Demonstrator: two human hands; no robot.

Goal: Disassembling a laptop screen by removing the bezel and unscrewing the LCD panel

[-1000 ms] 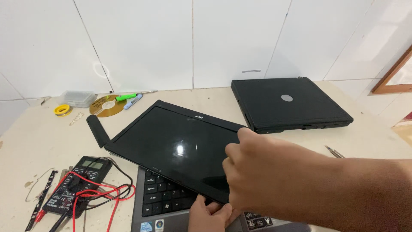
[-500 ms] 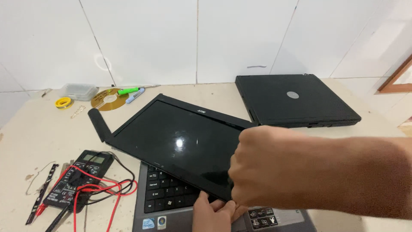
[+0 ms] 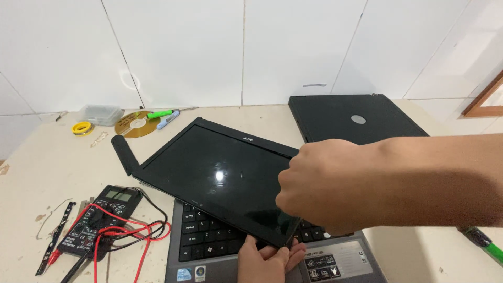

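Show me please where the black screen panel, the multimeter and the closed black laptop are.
black screen panel [image 3: 209, 173], head view, middle of the glass.
multimeter [image 3: 99, 220], head view, its dial face.
closed black laptop [image 3: 346, 118], head view, its lid.

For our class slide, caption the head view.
Both hands, right hand and left hand, grip a laptop screen over its keyboard.

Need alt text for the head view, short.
Two hands, right hand and left hand, hold a detached black laptop screen tilted over a grey laptop keyboard. A multimeter, a closed black laptop sit nearby.
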